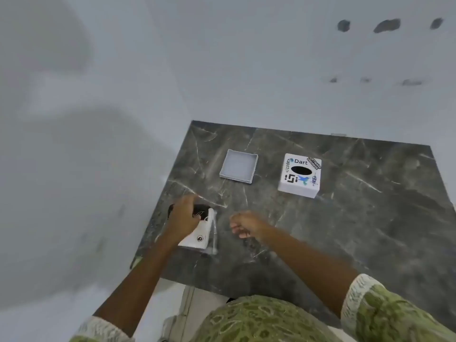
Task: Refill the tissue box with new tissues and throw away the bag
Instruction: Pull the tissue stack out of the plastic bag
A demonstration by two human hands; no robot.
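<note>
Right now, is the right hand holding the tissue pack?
No, the right hand hovers empty beside the tissue pack; only the left hand grips it.

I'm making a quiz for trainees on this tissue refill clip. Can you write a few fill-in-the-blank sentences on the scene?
1. The left hand grips the tissue pack near the table's ____ edge.
2. The right hand holds ____.
3. The sticker-covered tissue box shows the word ____.
4. The shallow grey tray lies to the box's ____.

Missing words: left; nothing; Dart; left
</note>
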